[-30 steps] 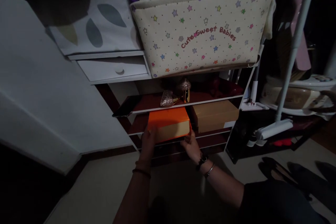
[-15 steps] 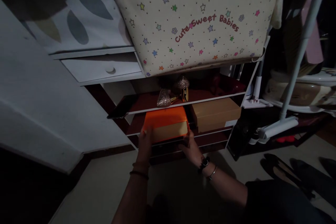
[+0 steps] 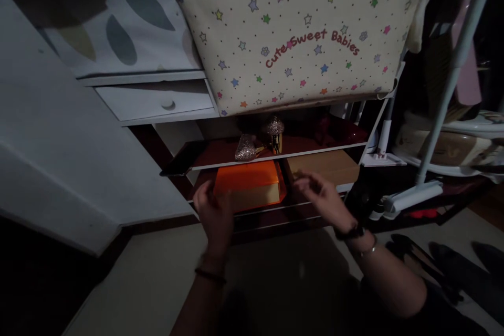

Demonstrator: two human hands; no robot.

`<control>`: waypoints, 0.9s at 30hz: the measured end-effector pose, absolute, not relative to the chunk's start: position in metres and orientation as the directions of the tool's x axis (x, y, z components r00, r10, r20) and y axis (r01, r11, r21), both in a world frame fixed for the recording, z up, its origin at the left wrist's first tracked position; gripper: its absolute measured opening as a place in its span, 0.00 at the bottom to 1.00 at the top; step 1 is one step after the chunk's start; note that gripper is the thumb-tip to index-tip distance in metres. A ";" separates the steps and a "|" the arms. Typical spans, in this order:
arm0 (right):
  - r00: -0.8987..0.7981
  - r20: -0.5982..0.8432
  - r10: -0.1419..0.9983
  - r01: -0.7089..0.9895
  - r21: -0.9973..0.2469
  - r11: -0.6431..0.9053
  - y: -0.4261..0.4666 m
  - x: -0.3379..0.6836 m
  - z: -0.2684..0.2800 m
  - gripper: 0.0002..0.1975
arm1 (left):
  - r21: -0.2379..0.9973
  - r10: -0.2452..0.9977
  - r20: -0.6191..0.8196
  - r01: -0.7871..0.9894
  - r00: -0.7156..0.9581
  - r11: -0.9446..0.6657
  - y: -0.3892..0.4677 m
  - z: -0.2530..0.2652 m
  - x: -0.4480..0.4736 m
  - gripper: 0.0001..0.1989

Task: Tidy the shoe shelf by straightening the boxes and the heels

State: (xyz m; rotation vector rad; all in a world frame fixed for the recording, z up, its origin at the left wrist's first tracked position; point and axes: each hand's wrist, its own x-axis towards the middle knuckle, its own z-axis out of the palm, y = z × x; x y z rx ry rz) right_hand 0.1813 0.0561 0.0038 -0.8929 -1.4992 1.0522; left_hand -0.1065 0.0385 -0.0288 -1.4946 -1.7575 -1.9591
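An orange box (image 3: 248,178) with a pale front panel sits on a lower shelf of the rack. At its front left corner is my left hand (image 3: 214,215), fingers loosely curved and apart, somewhat blurred, holding nothing. My right hand (image 3: 321,197) is raised before a brown cardboard box (image 3: 342,165) to the right, covering part of that box's front. Its fingers are half bent and apart, with nothing seen in them. Glittery high-heeled shoes (image 3: 246,148) stand on the shelf above the orange box.
A cream star-patterned fabric bin (image 3: 307,37) overhangs the shelves, with a small white drawer (image 3: 157,102) to its left. Dark red shoes (image 3: 346,130) share the upper shelf. A lint roller on a pole (image 3: 413,197) leans at right; dark shoes (image 3: 421,262) lie on the floor.
Both hands have come off the orange box's sides. The right has moved right and up to the brown box, the left slightly toward me. The orange box now sits on the shelf untouched by the right hand.
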 end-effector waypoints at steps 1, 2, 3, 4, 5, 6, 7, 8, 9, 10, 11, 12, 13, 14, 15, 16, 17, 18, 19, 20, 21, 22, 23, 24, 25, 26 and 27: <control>-0.129 0.337 0.933 -0.092 -0.941 0.327 0.070 0.187 0.020 0.24 | 0.673 0.513 0.719 0.654 -0.469 -0.345 0.043 -0.020 -0.105 0.25; -0.105 0.333 0.937 -0.178 -0.933 0.312 0.086 0.190 0.034 0.23 | 0.660 0.525 0.727 0.660 -0.442 -0.359 0.050 -0.012 -0.104 0.25; -0.080 0.325 0.942 -0.249 -0.922 0.297 0.102 0.191 0.048 0.24 | 0.651 0.537 0.730 0.670 -0.423 -0.357 0.059 -0.004 -0.103 0.25; -0.056 0.299 0.953 -0.316 -0.910 0.267 0.117 0.190 0.059 0.25 | 0.642 0.555 0.727 0.688 -0.404 -0.339 0.069 0.004 -0.103 0.25; -0.050 0.261 0.964 -0.362 -0.905 0.226 0.131 0.186 0.069 0.28 | 0.635 0.575 0.718 0.707 -0.392 -0.311 0.080 0.010 -0.103 0.26; -0.054 0.225 0.973 -0.374 -0.908 0.189 0.144 0.181 0.076 0.31 | 0.630 0.599 0.704 0.725 -0.382 -0.279 0.091 0.016 -0.103 0.26; -0.068 0.192 0.979 -0.363 -0.919 0.155 0.154 0.175 0.081 0.34 | 0.629 0.623 0.685 0.737 -0.376 -0.247 0.101 0.021 -0.103 0.26; -0.090 0.166 0.982 -0.328 -0.936 0.128 0.163 0.168 0.085 0.38 | 0.633 0.649 0.663 0.743 -0.374 -0.218 0.109 0.025 -0.103 0.25; -0.117 0.147 0.982 -0.282 -0.953 0.110 0.169 0.160 0.087 0.42 | 0.642 0.673 0.638 0.741 -0.376 -0.195 0.116 0.027 -0.102 0.23; -0.146 0.138 0.980 -0.240 -0.966 0.101 0.175 0.152 0.088 0.45 | 0.654 0.691 0.616 0.735 -0.379 -0.179 0.121 0.029 -0.101 0.21; -0.178 0.141 0.974 -0.217 -0.971 0.101 0.180 0.144 0.088 0.47 | 0.664 0.703 0.600 0.727 -0.381 -0.173 0.124 0.030 -0.100 0.19; -0.208 0.156 0.966 -0.221 -0.969 0.109 0.184 0.137 0.087 0.48 | 0.674 0.710 0.591 0.718 -0.383 -0.173 0.126 0.030 -0.098 0.18; -0.233 0.182 0.955 -0.248 -0.961 0.122 0.188 0.129 0.086 0.47 | 0.687 0.712 0.585 0.704 -0.388 -0.180 0.127 0.030 -0.096 0.16; -0.251 0.213 0.944 -0.288 -0.948 0.137 0.193 0.123 0.085 0.46 | 0.706 0.714 0.578 0.681 -0.396 -0.194 0.128 0.031 -0.094 0.15; -0.261 0.244 0.934 -0.329 -0.932 0.152 0.198 0.118 0.083 0.44 | 0.733 0.717 0.567 0.645 -0.404 -0.216 0.128 0.033 -0.092 0.14; -0.263 0.270 0.926 -0.364 -0.917 0.164 0.203 0.113 0.082 0.42 | 0.764 0.724 0.554 0.597 -0.411 -0.246 0.129 0.036 -0.090 0.14; -0.260 0.288 0.922 -0.388 -0.905 0.173 0.208 0.110 0.081 0.39 | 0.795 0.732 0.541 0.537 -0.415 -0.283 0.130 0.040 -0.089 0.13; -0.255 0.297 0.920 -0.398 -0.900 0.180 0.212 0.108 0.080 0.37 | 0.819 0.740 0.531 0.474 -0.412 -0.324 0.133 0.045 -0.089 0.13; -0.251 0.302 0.920 -0.399 -0.898 0.186 0.216 0.106 0.079 0.35 | 0.833 0.746 0.529 0.414 -0.403 -0.367 0.135 0.052 -0.089 0.14; -0.251 0.304 0.919 -0.395 -0.899 0.190 0.219 0.105 0.079 0.33 | 0.841 0.752 0.530 0.357 -0.391 -0.407 0.139 0.059 -0.090 0.15; -0.256 0.305 0.917 -0.389 -0.901 0.192 0.222 0.105 0.078 0.31 | 0.847 0.761 0.527 0.301 -0.378 -0.438 0.143 0.066 -0.091 0.16; -0.265 0.308 0.914 -0.385 -0.902 0.193 0.224 0.106 0.078 0.31 | 0.855 0.775 0.519 0.246 -0.361 -0.457 0.148 0.073 -0.093 0.18; -0.277 0.314 0.908 -0.385 -0.902 0.194 0.224 0.106 0.077 0.31 | 0.861 0.789 0.508 0.196 -0.347 -0.468 0.153 0.079 -0.094 0.20; -0.291 0.322 0.901 -0.389 -0.900 0.196 0.224 0.107 0.076 0.31 | 0.865 0.798 0.500 0.155 -0.335 -0.477 0.158 0.084 -0.095 0.22; -0.303 0.334 0.892 -0.400 -0.895 0.199 0.224 0.108 0.075 0.33 | 0.865 0.803 0.498 0.127 -0.327 -0.485 0.163 0.087 -0.095 0.23; -0.313 0.348 0.884 -0.411 -0.888 0.204 0.224 0.108 0.073 0.35 | 0.862 0.802 0.503 0.119 -0.322 -0.493 0.167 0.088 -0.095 0.25; -0.321 0.358 0.877 -0.420 -0.883 0.207 0.223 0.109 0.071 0.37 | 0.855 0.793 0.515 0.126 -0.325 -0.503 0.171 0.088 -0.094 0.26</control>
